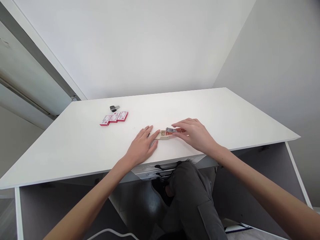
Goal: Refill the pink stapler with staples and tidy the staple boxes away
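On the white table lies a long cream-coloured plastic body (164,137) with an open hollow at its right end; it looks like the base of a stapler. My left hand (142,146) rests over its left end, index finger and thumb on either side of it, the other fingers stretched on the tabletop. Between the fingertips of my right hand (193,132) is a narrow silver metal part (171,130), angled over the hollow. A reddish piece (169,133) shows beside it, partly covered by the fingers. What lies under my left palm is hidden.
Several small red-and-white boxes (114,117) sit in a row at the left on the white table (212,110). Behind them is a small black-and-silver object (114,108). Black drawer handles (165,166) are below the front edge, close to my knee (186,173).
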A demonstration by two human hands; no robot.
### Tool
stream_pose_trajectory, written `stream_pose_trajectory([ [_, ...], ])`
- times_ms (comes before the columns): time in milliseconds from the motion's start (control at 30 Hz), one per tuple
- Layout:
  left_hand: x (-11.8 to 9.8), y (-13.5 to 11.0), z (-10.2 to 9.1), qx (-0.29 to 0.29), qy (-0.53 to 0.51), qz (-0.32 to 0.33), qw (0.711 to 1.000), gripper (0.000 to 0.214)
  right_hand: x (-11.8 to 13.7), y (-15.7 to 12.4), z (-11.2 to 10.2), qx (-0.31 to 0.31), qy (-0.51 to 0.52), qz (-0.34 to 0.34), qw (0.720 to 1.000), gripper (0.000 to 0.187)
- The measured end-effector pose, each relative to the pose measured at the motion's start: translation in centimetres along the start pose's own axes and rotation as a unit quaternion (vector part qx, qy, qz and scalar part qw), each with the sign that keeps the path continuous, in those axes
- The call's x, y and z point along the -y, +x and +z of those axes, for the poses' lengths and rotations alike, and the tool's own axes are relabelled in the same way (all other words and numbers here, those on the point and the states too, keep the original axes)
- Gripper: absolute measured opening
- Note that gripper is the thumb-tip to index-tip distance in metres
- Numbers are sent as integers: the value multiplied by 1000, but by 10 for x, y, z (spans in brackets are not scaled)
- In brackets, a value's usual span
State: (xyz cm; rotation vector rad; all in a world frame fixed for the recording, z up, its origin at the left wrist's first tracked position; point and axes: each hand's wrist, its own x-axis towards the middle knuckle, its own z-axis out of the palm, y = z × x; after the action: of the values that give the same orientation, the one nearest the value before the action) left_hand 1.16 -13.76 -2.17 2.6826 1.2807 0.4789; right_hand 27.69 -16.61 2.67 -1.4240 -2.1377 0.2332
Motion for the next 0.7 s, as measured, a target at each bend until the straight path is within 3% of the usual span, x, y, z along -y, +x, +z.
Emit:
stream_pose_trajectory([
  [133, -1, 0, -1, 6, 0, -7, 1000, 53, -18, -20, -12, -9, 37, 80, 996, 39],
  [233, -3, 0, -4, 15, -3, -15, 1000, 53, -23, -28, -15, 1, 157, 153, 976, 41],
  [367, -6, -1, -8, 37, -24, -30, 999, 63, -8, -20, -11, -44, 331, 132, 933, 43],
  [500, -4, -3, -10, 24, -76, -56, 995, 86, 17, 6, -1, -77, 281, 89, 952, 37],
  [700, 0, -3, -8, 0, -175, -76, 982, 113, 40, 37, 29, -23, 128, -3, 991, 33],
])
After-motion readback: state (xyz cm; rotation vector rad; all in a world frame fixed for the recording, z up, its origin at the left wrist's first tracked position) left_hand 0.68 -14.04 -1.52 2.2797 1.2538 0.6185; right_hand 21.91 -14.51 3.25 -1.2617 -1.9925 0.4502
